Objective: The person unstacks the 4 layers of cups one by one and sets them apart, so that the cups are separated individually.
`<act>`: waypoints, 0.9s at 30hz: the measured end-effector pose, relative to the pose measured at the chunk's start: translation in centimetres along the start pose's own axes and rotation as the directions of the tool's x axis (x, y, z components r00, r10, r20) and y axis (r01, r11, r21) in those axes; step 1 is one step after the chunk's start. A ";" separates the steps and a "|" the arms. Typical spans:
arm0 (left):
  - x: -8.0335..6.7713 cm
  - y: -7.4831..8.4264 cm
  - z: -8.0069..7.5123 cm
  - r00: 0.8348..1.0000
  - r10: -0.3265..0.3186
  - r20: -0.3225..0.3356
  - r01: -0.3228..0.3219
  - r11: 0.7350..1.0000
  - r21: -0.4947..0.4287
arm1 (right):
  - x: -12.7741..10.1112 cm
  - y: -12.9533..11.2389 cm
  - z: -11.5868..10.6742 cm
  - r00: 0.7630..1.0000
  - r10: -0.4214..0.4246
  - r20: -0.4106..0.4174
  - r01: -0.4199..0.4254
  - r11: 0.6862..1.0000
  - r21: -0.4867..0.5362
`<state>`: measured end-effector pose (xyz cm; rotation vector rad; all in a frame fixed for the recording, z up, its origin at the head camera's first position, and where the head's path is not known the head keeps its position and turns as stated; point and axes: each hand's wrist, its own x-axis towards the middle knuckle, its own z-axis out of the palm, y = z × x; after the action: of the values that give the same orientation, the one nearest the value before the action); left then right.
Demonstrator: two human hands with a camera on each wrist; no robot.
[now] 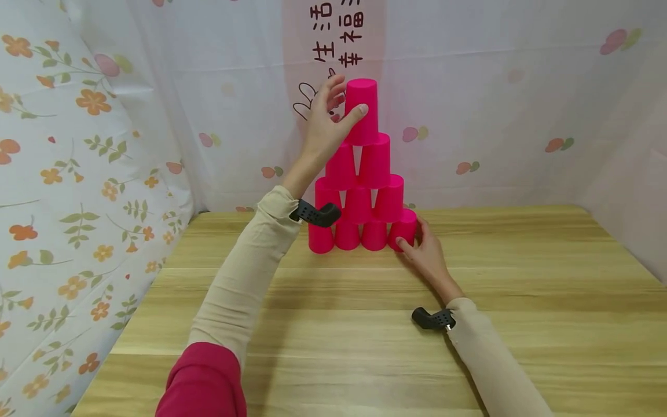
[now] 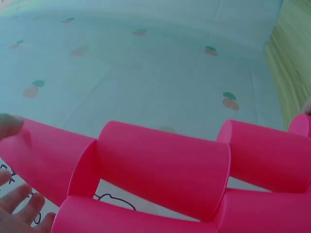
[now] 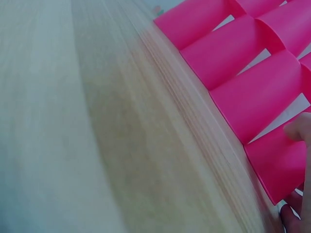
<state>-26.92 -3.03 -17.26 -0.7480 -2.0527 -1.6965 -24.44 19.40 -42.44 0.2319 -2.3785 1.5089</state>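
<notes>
Pink plastic cups stand upside down in a four-tier pyramid at the back of the wooden table. My left hand is raised to the top cup. Its thumb rests on the cup's front, and its fingers spread beside the cup, apart from it. My right hand rests on the table and grips the bottom right cup, thumb in front and fingers round its right side. That cup stands on the table.
Floral cloth walls in the table on the left, at the back and on the right. The backdrop behind the pyramid carries black writing. A black wrist camera sits on each beige sleeve.
</notes>
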 end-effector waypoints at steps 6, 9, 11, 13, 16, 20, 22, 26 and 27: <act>0.9 -1.6 0.5 1.000 -0.001 0.017 0.001 1.000 -0.021 | 0.2 -0.1 0.1 1.000 -0.023 0.002 0.023 1.000 0.015; 1.0 -2.1 0.6 1.000 0.014 0.026 -0.014 1.000 0.003 | 0.3 -0.2 0.2 1.000 -0.030 0.000 0.030 1.000 -0.009; 1.0 -2.1 0.7 0.999 0.021 0.028 -0.021 1.000 0.014 | 0.2 -0.2 0.2 1.000 -0.029 0.002 0.029 0.999 -0.027; 1.0 -2.1 0.7 0.999 0.029 0.023 -0.029 0.999 0.024 | 0.2 -0.2 0.2 1.000 -0.026 0.001 0.026 0.999 -0.045; 0.9 -1.9 0.8 0.999 0.035 0.014 -0.036 0.999 0.018 | 0.1 -0.1 0.2 0.999 -0.032 0.004 0.032 0.997 -0.072; 1.0 -1.7 0.7 0.999 0.051 -0.013 -0.051 0.999 -0.004 | -0.1 0.0 0.1 0.999 -0.040 0.016 0.041 0.993 -0.110; 1.1 -1.6 0.5 0.998 0.061 -0.027 -0.061 0.998 -0.006 | -0.2 0.1 0.1 0.999 -0.040 0.017 0.041 0.992 -0.116; 1.2 -1.2 0.2 0.997 0.064 -0.053 -0.064 0.998 0.007 | -0.3 0.2 0.0 0.999 -0.040 0.016 0.042 0.993 -0.114; 1.2 -1.1 0.1 0.996 0.063 -0.067 -0.062 0.998 0.010 | -0.4 0.2 -0.1 0.999 -0.039 0.017 0.041 0.993 -0.114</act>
<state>-28.56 -2.89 -17.45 -0.7344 -1.9692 -1.6558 -24.13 19.52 -42.67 0.2627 -2.4474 1.3521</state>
